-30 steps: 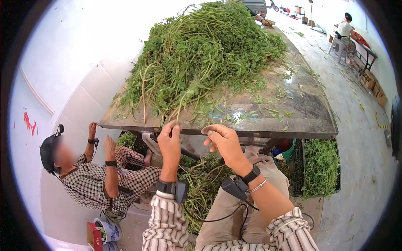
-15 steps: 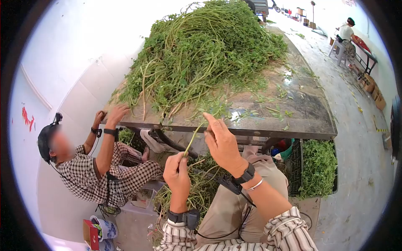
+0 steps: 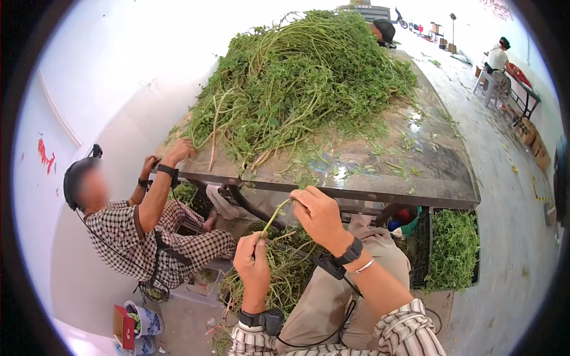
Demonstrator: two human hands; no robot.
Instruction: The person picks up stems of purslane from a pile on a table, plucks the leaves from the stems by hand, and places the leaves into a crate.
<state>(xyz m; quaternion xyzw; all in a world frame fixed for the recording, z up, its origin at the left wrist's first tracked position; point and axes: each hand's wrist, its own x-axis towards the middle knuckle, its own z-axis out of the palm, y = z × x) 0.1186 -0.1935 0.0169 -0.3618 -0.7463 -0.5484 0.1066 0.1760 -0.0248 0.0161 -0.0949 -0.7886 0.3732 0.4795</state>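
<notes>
My left hand point(image 3: 253, 267) is closed on the lower end of a green stem point(image 3: 274, 218), in front of the table's near edge. My right hand point(image 3: 320, 218) pinches the upper end of the same stem, with small leaves just above its fingertips. Behind both hands a big heap of leafy green stems point(image 3: 297, 83) covers much of the table point(image 3: 380, 160). Loose leaves and short bits lie along its near side. Below my hands, a pile of bare stems point(image 3: 288, 273) lies beside my legs.
A co-worker in a checked shirt point(image 3: 119, 237) sits at the left, hands at the table edge. A crate of greens point(image 3: 452, 249) stands under the table's right end. White buckets point(image 3: 149, 320) stand low at the left. Another person point(image 3: 497, 59) sits far right; a dark-capped head point(image 3: 385, 29) shows behind the heap.
My right hand's raised fingers have come down and closed on the stem's upper end, and the stem now bends. The view has shifted slightly, and a capped head shows more behind the heap.
</notes>
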